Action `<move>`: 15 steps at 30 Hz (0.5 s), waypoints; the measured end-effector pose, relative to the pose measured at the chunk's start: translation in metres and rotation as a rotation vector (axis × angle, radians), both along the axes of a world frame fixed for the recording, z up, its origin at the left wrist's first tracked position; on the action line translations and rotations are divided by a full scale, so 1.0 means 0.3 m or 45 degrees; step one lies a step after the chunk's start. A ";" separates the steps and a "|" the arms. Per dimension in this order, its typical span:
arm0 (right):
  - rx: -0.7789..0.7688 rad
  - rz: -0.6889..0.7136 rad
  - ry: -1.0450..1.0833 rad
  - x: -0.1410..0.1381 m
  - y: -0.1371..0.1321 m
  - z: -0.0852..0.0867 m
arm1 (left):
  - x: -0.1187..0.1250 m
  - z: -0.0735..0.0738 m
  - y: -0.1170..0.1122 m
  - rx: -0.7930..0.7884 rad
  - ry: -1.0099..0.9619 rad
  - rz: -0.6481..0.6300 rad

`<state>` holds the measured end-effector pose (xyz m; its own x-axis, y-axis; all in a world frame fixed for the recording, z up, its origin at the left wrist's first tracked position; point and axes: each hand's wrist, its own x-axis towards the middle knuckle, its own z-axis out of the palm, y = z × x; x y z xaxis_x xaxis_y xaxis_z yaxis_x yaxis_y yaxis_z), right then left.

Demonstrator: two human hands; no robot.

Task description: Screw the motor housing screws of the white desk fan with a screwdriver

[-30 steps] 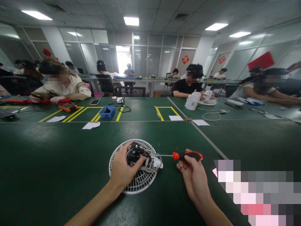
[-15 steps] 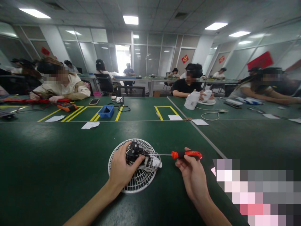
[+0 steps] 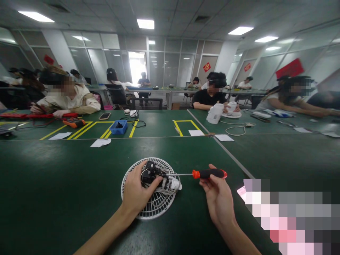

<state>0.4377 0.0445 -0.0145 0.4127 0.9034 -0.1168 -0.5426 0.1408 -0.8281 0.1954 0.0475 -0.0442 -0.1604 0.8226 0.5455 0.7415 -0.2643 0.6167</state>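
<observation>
The fan motor (image 3: 153, 175) is held on the grille (image 3: 156, 207), on the counter (image 3: 66, 184), in the clenched grip of the left hand (image 3: 138, 193); the screwdriver (image 3: 209, 173) is grasped by the right hand (image 3: 217, 198). Its tip is set against the motor.

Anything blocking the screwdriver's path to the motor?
Nothing visible. The right hand holds the screwdriver, and its bare shaft runs straight to the motor on the grille, with the tip at the motor's right side. The left hand grips the motor from the near side, its fingers just clear of the shaft's line.
</observation>
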 end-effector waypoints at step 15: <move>-0.016 0.062 0.019 -0.002 0.002 0.005 | 0.001 -0.005 0.003 0.009 0.015 0.010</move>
